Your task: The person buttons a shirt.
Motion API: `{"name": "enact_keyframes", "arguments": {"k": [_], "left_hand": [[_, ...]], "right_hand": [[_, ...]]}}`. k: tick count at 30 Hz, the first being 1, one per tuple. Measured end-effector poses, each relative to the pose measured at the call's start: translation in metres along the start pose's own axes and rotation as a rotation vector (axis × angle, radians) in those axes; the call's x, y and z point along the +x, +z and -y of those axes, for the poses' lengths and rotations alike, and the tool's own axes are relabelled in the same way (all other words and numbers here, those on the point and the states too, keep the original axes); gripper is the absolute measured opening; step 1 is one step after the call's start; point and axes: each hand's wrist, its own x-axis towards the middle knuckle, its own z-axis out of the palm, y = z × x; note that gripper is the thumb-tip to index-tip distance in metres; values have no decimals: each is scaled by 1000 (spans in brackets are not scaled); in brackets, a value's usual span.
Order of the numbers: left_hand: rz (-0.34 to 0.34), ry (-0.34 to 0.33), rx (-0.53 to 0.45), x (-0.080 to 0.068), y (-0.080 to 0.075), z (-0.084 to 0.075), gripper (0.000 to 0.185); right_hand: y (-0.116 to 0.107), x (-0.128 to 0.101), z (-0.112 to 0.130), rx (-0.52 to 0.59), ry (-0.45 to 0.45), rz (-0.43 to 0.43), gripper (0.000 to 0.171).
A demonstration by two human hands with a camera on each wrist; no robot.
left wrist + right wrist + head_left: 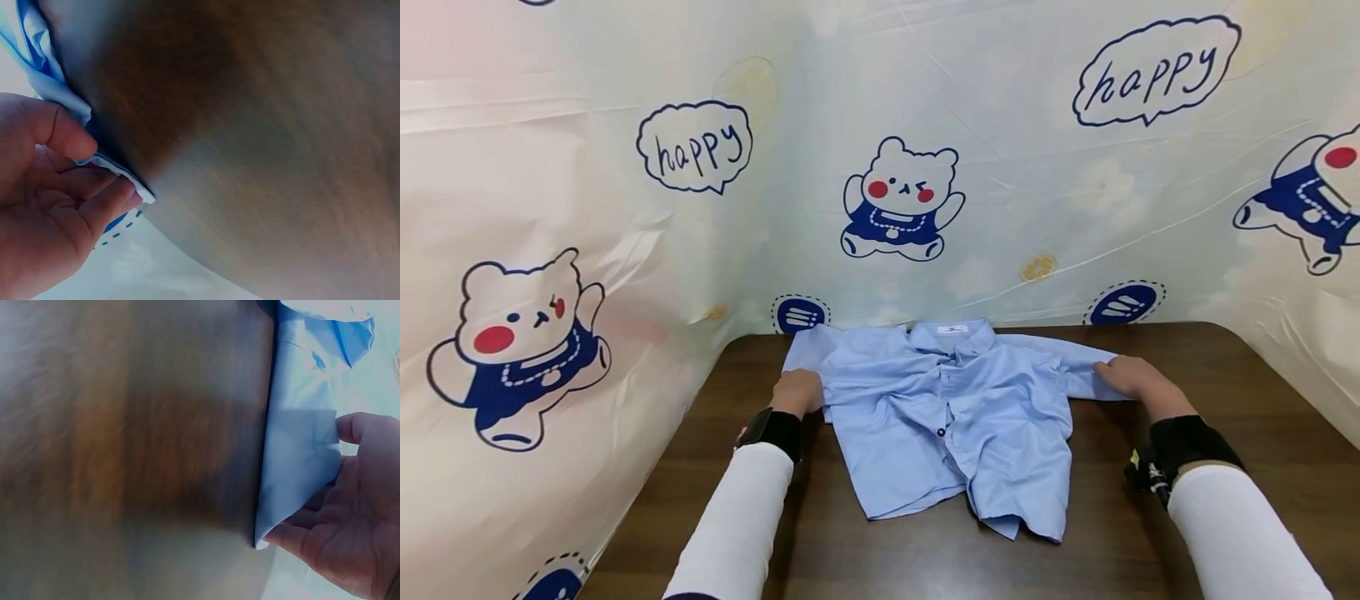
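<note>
A light blue button-front shirt [887, 417] lies spread on a brown table, collar at the far edge and sleeves out to both sides. At its left sleeve end, my left hand [797, 392] holds the cloth; in the left wrist view the sleeve edge [115, 167] passes between thumb and curled fingers. My right hand [1138, 383] grips the other sleeve at its cuff. In the right wrist view the fingers of that hand [365, 506] go behind the cuff [300, 462], with the thumb at its upper edge. The cloth hides those fingertips.
The wooden table [887, 567] has rounded far corners. A pale curtain [1015, 167] printed with bears and "happy" bubbles hangs behind it and along both sides. Dark bands [1195, 446] with small devices sit on both wrists, over white sleeves [730, 517].
</note>
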Motion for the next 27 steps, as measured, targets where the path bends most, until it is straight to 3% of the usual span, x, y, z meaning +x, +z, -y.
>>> {"name": "enact_keyframes", "arguments": {"k": [10,17,19,27], "left_hand": [[-30,-24,-50,6,1,8,18],[-41,-55,-196,10,5,12,30],[-42,-57,-189,12,5,12,34],[-50,18,-6,20,1,12,59]], "right_hand": [[-1,20,-3,24,-6,-22,58],[-3,24,-7,9,-29,21,58],[-3,25,-8,9,-41,45,62],[-6,28,-9,42,-88,107,85]]}}
